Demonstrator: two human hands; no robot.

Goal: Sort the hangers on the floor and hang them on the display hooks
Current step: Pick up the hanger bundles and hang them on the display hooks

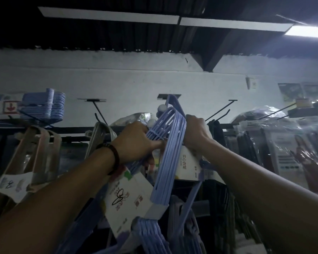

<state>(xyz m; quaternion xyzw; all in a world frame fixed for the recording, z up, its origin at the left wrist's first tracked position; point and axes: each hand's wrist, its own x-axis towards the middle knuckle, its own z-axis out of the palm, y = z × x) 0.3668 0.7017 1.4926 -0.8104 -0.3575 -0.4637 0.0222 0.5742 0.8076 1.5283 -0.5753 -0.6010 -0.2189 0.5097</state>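
Fingers (156,144) of the left hand (136,142) curl tight round the tied necks of a bundle of pale blue hangers (164,171), and the right hand (196,131) wraps the other side of its hook loops. Both grips are fully closed on that one bundle, held high at arm's length. I judge this two-sided hold keeps the loops lined up so they can be steered together onto one of the display hooks (221,110).

Far above the fingers hangs a dark ceiling (81,37) crossed by white light strips (108,15), and behind them stands a white wall (136,79), scuffed and dim. Level with the fingers, a dark rail (72,129) runs along the wall's foot. Right of the fingers, plastic-wrapped goods (283,143) crowd the rail. Far left hang beige hangers (39,143), and above those a stack of blue hangers (50,107) sits on a peg, which suggests colours are kept together.

Below the fingers a second blue bundle (151,233) with a white card label (128,197) dangles by the left forearm; what carries it I cannot tell. Bare and black, the hooks jut from the wall on either side of the fingers. Just above the fingertips a darker blue hook (174,103) reaches a wall bracket, with two white knobs (162,108) beside it. Whether the held loops are over a peg yet is hidden. A beaded bracelet (114,154) circles the left wrist.
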